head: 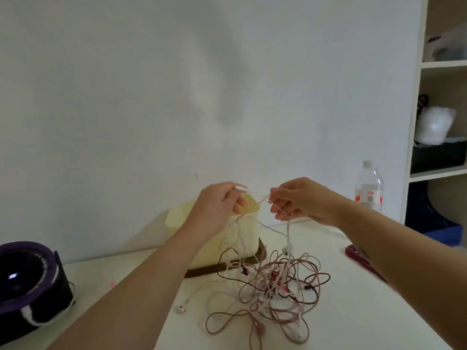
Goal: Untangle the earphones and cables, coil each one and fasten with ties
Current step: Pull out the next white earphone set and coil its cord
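Looks barely begun; pinches one pale cable (260,199) between the fingers of the left hand (217,208) and the right hand (300,200), raised above the bench (366,311); leaves the tangle (275,284) of earphones and cables heaped just below, mid-bench; shows nothing coiled or tied yet.

One left hand (214,205), one right hand (300,200), one tangle of cables (274,279) at lower centre, one bottle (369,188), one yellow container (177,214), one black-and-purple device (30,286) lower left.
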Demonstrator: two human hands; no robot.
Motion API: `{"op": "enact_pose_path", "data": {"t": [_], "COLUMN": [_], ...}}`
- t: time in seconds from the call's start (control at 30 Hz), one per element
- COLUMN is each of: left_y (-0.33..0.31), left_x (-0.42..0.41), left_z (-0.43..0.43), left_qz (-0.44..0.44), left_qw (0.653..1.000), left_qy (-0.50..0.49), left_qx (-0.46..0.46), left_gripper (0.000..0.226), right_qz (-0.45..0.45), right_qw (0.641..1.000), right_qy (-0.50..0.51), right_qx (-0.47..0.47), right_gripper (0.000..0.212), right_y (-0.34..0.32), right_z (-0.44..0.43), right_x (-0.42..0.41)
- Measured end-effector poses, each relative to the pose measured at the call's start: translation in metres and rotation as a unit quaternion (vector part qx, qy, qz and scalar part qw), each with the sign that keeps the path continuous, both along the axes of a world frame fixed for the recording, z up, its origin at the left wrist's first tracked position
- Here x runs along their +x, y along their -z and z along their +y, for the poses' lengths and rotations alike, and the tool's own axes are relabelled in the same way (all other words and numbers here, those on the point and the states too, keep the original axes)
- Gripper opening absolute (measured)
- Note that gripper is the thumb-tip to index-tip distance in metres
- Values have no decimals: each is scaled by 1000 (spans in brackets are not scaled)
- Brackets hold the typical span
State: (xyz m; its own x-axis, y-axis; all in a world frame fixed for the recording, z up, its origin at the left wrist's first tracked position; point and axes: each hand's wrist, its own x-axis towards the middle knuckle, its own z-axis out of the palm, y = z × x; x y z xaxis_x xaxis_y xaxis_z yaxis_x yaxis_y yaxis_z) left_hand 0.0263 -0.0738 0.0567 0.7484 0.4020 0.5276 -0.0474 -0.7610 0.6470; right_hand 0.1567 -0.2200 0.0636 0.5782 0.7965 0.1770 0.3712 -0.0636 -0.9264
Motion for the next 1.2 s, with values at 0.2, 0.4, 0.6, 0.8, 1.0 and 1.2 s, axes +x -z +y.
{"op": "enact_pose_path", "data": {"t": [0.2, 0.4, 0.6, 0.8, 1.0, 1.2], "left_y": [-31, -32, -29, -10, 27, 8], "left_x": [-25, -34, -47, -54, -42, -40], "left_z": [20, 31, 42, 40, 22, 20], "left_qz": [-68, -98, -207, -60, 114, -45], "left_qw": [949, 885, 839, 888, 903, 891], "left_qy": [35, 81, 100, 119, 112, 131], "left_qx": [-307, -449, -493, -439, -398, -432], "left_gripper": [30, 27, 24, 30, 33, 27], "right_qz": [1, -89, 81, 293, 419, 299], "right_qw": [994, 977, 975, 945, 903, 946], "right_qy": [81, 138, 199, 121, -71, -106], "right_qx": [-75, -136, -51, 80, 62, -67], "right_gripper": [26, 28, 25, 23, 10, 18], "right_y": [29, 54, 56, 53, 38, 43], "right_z": [8, 28, 33, 32, 39, 24], "right_x": [15, 16, 24, 12, -26, -29]}}
